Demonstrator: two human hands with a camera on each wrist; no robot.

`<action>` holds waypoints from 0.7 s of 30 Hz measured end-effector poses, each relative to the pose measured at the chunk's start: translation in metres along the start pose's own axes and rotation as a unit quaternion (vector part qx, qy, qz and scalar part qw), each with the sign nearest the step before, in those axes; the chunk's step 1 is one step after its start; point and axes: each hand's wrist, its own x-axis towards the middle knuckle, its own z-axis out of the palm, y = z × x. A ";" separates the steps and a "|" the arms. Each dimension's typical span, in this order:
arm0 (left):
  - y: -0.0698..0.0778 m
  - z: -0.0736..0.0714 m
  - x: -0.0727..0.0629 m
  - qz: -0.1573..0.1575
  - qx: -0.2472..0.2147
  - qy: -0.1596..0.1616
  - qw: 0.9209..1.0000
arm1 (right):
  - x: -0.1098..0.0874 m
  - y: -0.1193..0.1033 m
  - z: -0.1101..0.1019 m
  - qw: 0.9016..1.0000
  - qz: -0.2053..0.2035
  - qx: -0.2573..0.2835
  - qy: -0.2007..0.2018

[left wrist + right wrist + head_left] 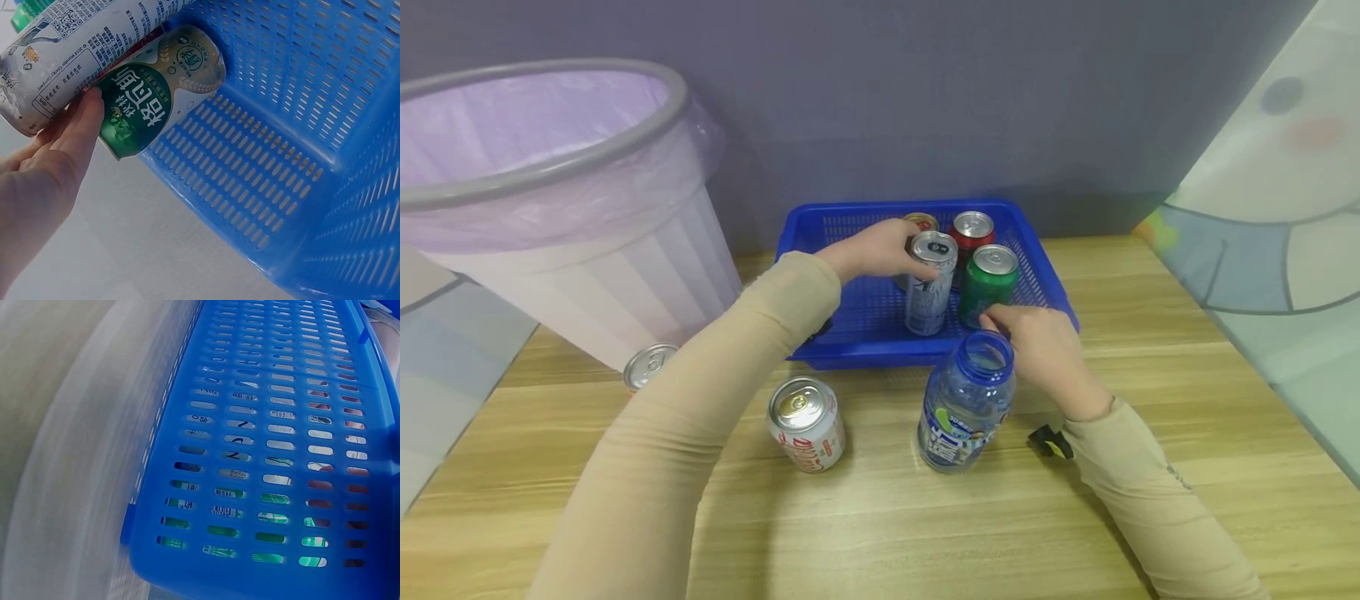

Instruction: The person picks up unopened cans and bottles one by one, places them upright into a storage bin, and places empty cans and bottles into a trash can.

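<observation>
A tall white energy drink can [929,292] stands in the blue plastic basket [880,357], and my left hand [880,247] grips it around the upper part. Beside it in the left wrist view is a green-and-gold kvass can [181,75], close to my left fingertips. A red can [967,242] and a green can [987,287] stand to the right in the basket. My right hand [1037,346] holds the basket's front rim near the green can, its fingertips partly hidden. Just in front of that hand stands an open, clear blue plastic bottle [958,417].
On the table, left of the bottle, stands a white cola can [808,425]. Another can [650,363] is partly hidden behind my left sleeve. A large bin [647,242] with a purple liner rises at the left. Behind the basket is a grey wall [887,108].
</observation>
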 end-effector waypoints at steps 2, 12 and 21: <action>0.000 0.000 -0.001 -0.002 -0.001 0.006 1.000 | 0.000 0.000 0.000 1.000 -0.002 0.000 0.001; 0.008 -0.009 -0.006 -0.031 -0.003 0.023 0.999 | 0.001 0.004 -0.001 1.000 -0.008 0.000 0.008; 0.008 -0.007 -0.008 -0.047 -0.019 0.027 0.998 | 0.001 0.006 0.000 1.000 -0.007 -0.002 0.007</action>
